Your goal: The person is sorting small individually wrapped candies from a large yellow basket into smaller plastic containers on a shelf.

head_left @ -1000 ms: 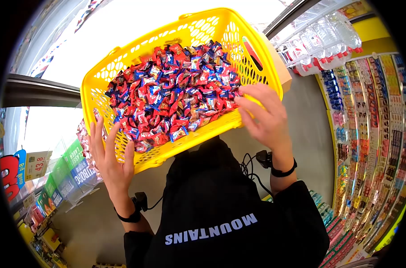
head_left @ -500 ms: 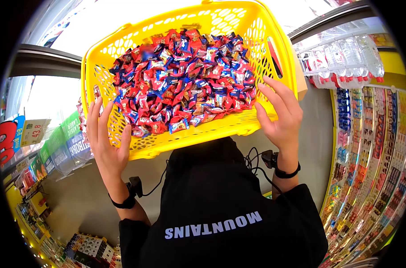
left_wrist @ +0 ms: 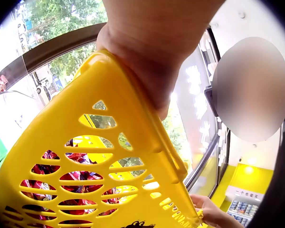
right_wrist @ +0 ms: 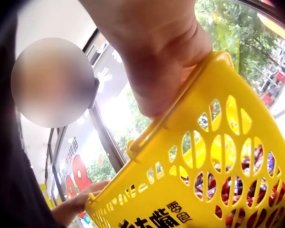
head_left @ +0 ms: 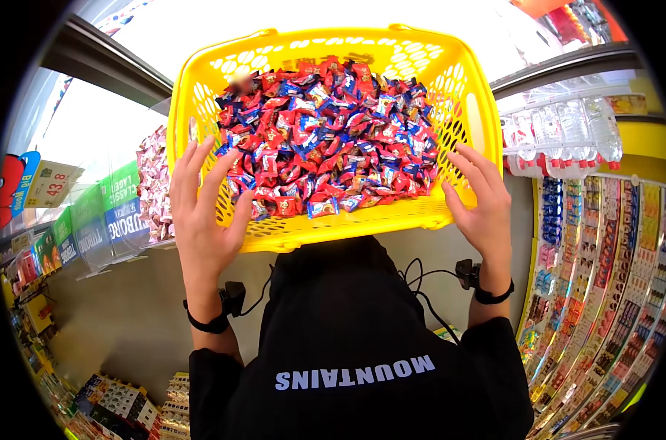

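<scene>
A yellow plastic shopping basket (head_left: pixel 340 236) with holes in its walls stands in front of the person in the head view. Many small candies (head_left: pixel 325 139) in red and blue wrappers fill it. The left hand (head_left: pixel 207 213) lies at the basket's left end, fingers extended and spread, thumb near the front corner. At the opposite end is the right hand (head_left: pixel 487 202), its fingers stretched over the rim. In the left wrist view the left hand (left_wrist: pixel 152 52) overlaps the top of the perforated wall; in the right wrist view the right hand (right_wrist: pixel 156 57) rests at the rim.
On the left are pink-wrapped packets (head_left: pixel 155 187), green and blue beer cartons (head_left: pixel 124 202) and a price card (head_left: pixel 53 183). Hanging bottles (head_left: pixel 560 136) and a shelf of small packs (head_left: pixel 597 257) line the right. Bright windows lie behind the basket.
The basket, tilted in view earlier, now appears squarer. The right hand has moved from above the candies at the front right out to the right rim. The left hand keeps to the left end.
</scene>
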`<state>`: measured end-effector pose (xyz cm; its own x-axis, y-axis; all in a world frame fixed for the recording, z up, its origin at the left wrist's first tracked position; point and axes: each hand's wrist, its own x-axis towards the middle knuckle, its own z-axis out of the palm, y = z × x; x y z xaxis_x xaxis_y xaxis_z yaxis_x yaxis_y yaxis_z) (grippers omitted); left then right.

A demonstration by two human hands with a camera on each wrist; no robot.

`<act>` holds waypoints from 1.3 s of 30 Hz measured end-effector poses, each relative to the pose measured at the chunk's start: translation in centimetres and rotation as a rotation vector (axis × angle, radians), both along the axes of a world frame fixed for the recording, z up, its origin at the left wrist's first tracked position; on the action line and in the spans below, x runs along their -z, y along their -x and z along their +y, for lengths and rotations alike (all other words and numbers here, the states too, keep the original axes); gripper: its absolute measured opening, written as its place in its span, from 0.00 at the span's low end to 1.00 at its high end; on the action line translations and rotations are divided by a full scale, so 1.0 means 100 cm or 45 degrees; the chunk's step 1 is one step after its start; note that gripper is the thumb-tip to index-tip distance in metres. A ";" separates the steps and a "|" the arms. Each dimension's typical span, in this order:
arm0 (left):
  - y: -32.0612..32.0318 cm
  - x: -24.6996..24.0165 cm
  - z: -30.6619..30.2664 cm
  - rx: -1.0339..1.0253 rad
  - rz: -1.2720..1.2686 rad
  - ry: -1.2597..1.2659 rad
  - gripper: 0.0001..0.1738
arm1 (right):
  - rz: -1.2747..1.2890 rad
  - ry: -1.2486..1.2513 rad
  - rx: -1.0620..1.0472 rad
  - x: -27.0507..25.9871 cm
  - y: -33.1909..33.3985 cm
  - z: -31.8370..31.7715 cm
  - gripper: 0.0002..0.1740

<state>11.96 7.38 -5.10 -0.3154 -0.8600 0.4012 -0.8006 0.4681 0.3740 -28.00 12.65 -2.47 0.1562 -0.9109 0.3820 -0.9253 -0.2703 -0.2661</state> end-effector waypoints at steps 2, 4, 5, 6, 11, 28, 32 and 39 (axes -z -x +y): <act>-0.001 0.000 -0.001 0.038 0.023 0.016 0.30 | 0.173 0.051 -0.101 -0.024 -0.002 -0.010 0.22; -0.002 -0.001 -0.001 0.067 0.052 0.022 0.30 | 0.266 0.118 -0.226 -0.061 -0.017 -0.026 0.22; -0.003 0.000 -0.001 0.082 0.070 0.023 0.30 | 0.312 0.151 -0.289 -0.079 -0.027 -0.035 0.22; -0.005 0.000 -0.002 0.098 0.087 0.026 0.30 | 0.300 0.162 -0.404 -0.093 -0.040 -0.046 0.21; -0.007 0.001 -0.002 0.134 0.155 0.044 0.29 | 0.285 0.020 -0.809 -0.098 -0.111 -0.110 0.16; -0.008 0.004 -0.002 0.093 0.244 0.021 0.19 | 0.760 -0.382 -1.016 0.080 -0.217 -0.211 0.33; -0.008 0.003 -0.003 0.085 0.277 0.025 0.19 | 0.949 -0.630 -1.016 0.065 -0.190 -0.189 0.35; -0.008 0.008 -0.003 0.024 0.316 0.094 0.19 | 0.968 -0.827 -0.974 0.050 -0.147 -0.162 0.38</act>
